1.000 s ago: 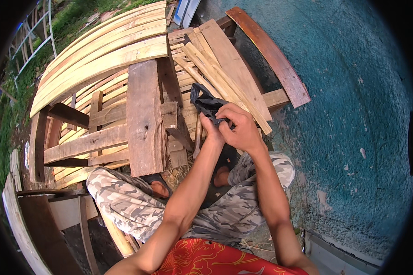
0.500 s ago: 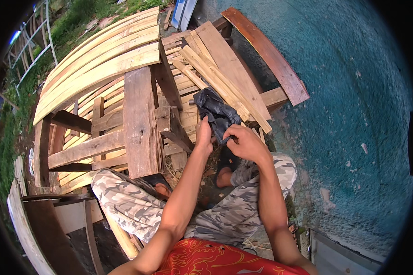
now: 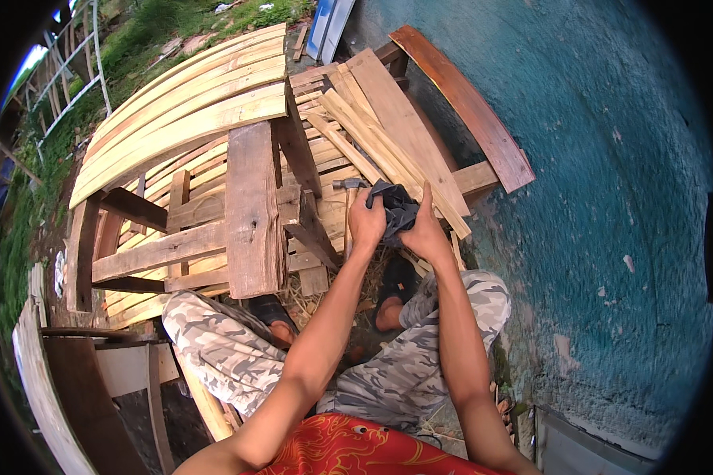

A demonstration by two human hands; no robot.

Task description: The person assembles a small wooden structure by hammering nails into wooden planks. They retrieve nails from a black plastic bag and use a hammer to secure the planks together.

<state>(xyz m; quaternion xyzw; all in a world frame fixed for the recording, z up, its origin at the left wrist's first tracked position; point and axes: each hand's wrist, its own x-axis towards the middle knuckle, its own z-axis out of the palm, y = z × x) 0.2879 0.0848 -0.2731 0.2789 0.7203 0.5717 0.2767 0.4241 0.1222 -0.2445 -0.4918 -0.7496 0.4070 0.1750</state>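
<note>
Between my two hands is a crumpled black plastic bag (image 3: 396, 212), bunched into a small bundle over the gap between my feet. My left hand (image 3: 367, 220) closes round its left side. On the right, my right hand (image 3: 425, 233) grips the lower right side, its thumb pointing up. A hammer (image 3: 347, 184) with a metal head and wooden handle is just left of my left hand, partly hidden by it. What the bag contains, if anything, cannot be seen.
A slatted wooden bench (image 3: 190, 103) with dark legs (image 3: 253, 214) stands at the left. Loose pale strips (image 3: 380, 146) and a wide plank (image 3: 408, 127) lie ahead. A varnished brown board (image 3: 467, 103) rests near the rough blue wall (image 3: 602, 222). Wood shavings litter the ground.
The bag, hanging loose and spread before, is now gathered into a tighter bundle between both hands. My hands have shifted slightly right, and the hammer's head and handle now show.
</note>
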